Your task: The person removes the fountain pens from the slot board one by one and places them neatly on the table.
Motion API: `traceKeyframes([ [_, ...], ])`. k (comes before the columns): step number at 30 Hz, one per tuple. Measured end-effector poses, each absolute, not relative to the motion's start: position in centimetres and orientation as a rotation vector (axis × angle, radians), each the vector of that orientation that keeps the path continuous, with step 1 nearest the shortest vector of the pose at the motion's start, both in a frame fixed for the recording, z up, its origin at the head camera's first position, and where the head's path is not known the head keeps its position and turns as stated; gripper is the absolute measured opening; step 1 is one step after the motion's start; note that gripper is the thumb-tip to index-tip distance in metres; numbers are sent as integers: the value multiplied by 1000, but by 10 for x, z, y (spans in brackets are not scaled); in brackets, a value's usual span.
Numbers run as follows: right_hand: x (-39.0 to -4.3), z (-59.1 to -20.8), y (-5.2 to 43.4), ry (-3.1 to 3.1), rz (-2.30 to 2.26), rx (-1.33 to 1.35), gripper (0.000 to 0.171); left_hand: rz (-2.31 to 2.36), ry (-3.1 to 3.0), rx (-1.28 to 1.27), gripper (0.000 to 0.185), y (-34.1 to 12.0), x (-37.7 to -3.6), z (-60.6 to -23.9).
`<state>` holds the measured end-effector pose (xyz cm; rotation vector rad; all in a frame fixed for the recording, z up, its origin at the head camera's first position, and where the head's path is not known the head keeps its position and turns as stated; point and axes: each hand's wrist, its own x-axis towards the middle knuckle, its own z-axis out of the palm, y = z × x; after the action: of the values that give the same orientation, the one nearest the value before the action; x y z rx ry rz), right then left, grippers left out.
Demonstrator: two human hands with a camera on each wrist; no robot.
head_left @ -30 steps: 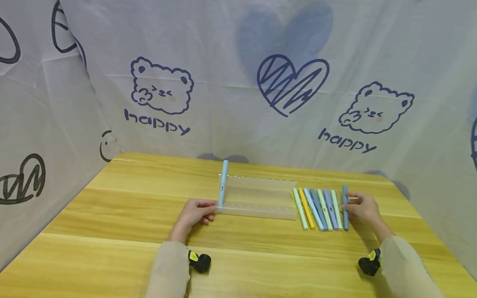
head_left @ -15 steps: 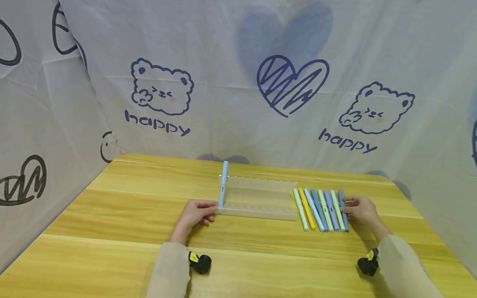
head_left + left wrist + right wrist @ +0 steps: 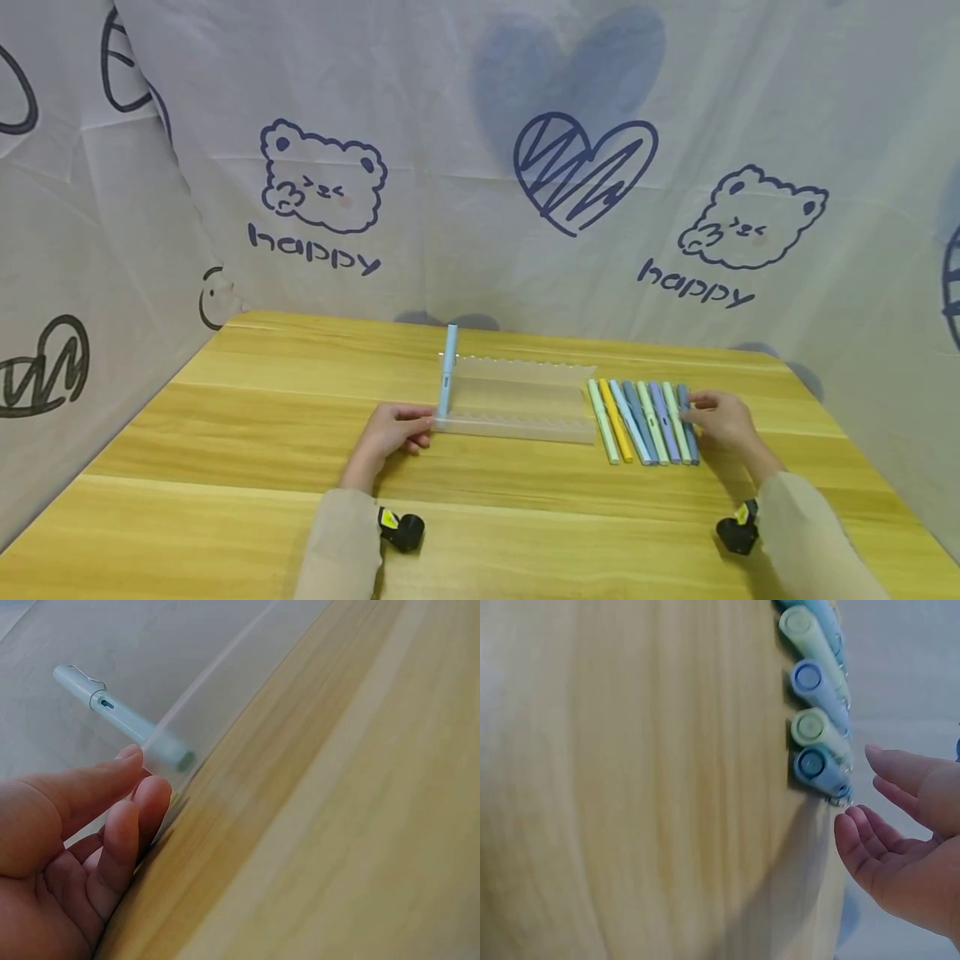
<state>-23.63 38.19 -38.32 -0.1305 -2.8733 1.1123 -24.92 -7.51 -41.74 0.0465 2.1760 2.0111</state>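
My left hand (image 3: 397, 427) pinches the near left corner of a clear plastic pen rack (image 3: 525, 430) between thumb and fingers. One light blue pen (image 3: 127, 712) lies in the rack's leftmost slot, tilted back, its clip and small window showing in the left wrist view. Right of the rack, several pens lie side by side on the table. At the right end of this row is a dark blue pen (image 3: 688, 425), beside a pale green pen (image 3: 814, 727). By that dark blue pen, my right hand (image 3: 915, 832) has its thumb and fingers apart, with nothing between them.
Also in the row are a yellow pen (image 3: 617, 421) and a purple pen (image 3: 665, 423). The wooden table (image 3: 525, 525) meets a white cloth (image 3: 450, 208) with drawings at its back and sides.
The dark blue pen has shifted left against the row of pens. My right hand moved left with it, and its fingers have come off the pen. The left hand keeps its place.
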Motion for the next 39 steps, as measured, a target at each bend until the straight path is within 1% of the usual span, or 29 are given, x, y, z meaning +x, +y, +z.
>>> traceKeyframes([
  [3,-236,-381,376,-2855,1052,-134,38,2012,2177,41,25,-75,-249,-418],
  [7,-236,-378,368,-2810,1079,-174,38,2009,2180,39,25,-75,-249,-418],
  [9,-242,-384,370,-2758,1104,-167,37,2010,2178,39,25,-75,-249,-418],
  [11,-254,-399,378,-2699,1107,-139,38,2008,2180,41,25,-75,-249,-418],
  [14,-256,-398,370,-2626,1121,-105,35,2008,2181,45,25,-75,-249,-418],
  [16,-252,-390,359,-2602,1146,-101,33,2004,2182,47,25,-75,-249,-417],
  [18,-241,-374,341,-2581,1210,-109,31,2004,2178,50,25,-75,-248,-416],
  [24,-240,-371,324,-2525,1357,-112,31,2002,2173,55,26,-75,-248,-415],
  [34,-239,-369,297,-2431,1549,-14,28,2006,2173,47,25,-74,-248,-417],
  [39,-239,-369,283,-2418,1625,1,31,2010,2173,52,25,-74,-249,-418],
])
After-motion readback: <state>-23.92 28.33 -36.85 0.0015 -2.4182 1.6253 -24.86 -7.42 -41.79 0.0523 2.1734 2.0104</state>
